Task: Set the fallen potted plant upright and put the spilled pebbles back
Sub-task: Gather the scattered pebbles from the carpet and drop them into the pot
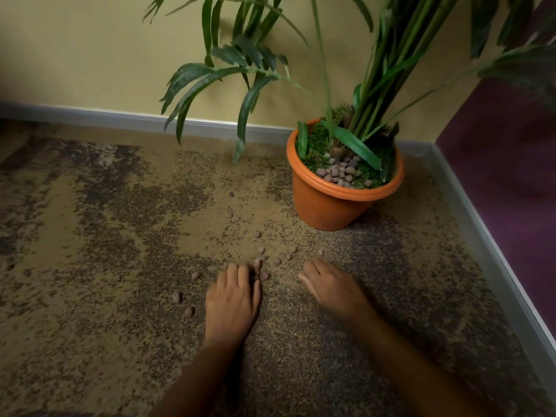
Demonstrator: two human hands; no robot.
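Observation:
The potted plant stands upright in its orange pot (328, 206) in the corner, with several grey-brown pebbles (341, 171) lying on the green moss inside. More spilled pebbles (276, 260) are scattered on the carpet in front of the pot. My left hand (233, 299) lies palm down on the carpet, its fingertips and thumb curled round pebbles (264, 276) at the near edge of the scatter. My right hand (328, 284) rests on the carpet just to the right, fingers loosely curved. Its palm is hidden and nothing shows in it.
Long green fronds (249, 94) hang low over the carpet left of the pot. A grey skirting board (481, 212) runs along the yellow wall and the purple wall (511, 161) at the right. A few stray pebbles (177, 297) lie left of my left hand.

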